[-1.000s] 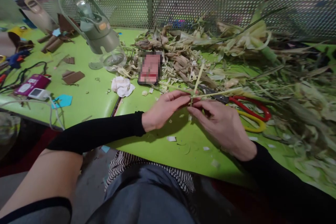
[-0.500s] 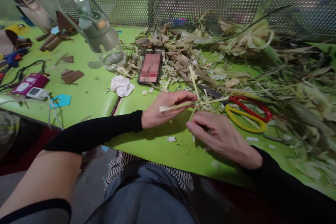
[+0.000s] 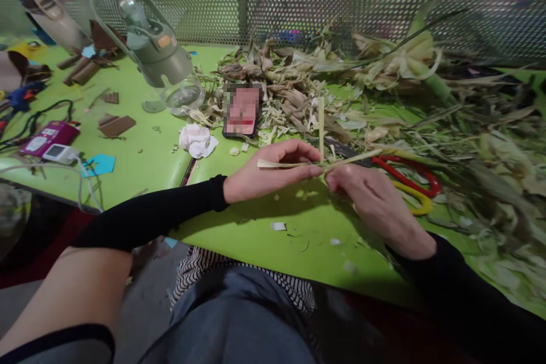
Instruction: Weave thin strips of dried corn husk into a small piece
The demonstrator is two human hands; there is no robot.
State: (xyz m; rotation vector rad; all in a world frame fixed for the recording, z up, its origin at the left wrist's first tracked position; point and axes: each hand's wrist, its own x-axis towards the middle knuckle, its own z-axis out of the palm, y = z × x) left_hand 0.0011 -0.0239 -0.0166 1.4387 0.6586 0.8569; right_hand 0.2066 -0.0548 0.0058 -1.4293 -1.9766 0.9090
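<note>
Both left hand (image 3: pixel 264 175) and right hand (image 3: pixel 375 205) pinch the crossed husk strips (image 3: pixel 354 157), each grip clenched shut

pale straw-coloured husk strips (image 3: pixel 321 158), thin and flat, crossed: one lies level, one stands upright, joined at the crossing above the table.

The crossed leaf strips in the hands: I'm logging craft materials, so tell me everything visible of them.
The leaf strips are two narrow, flat, pale yellow-green bands that look dry and fibrous. One lies roughly level, the other stands upright across it. The left hand pinches the level strip beside the crossing; the right hand grips at the crossing from the other side. Both strips are held just above the green table.
</note>
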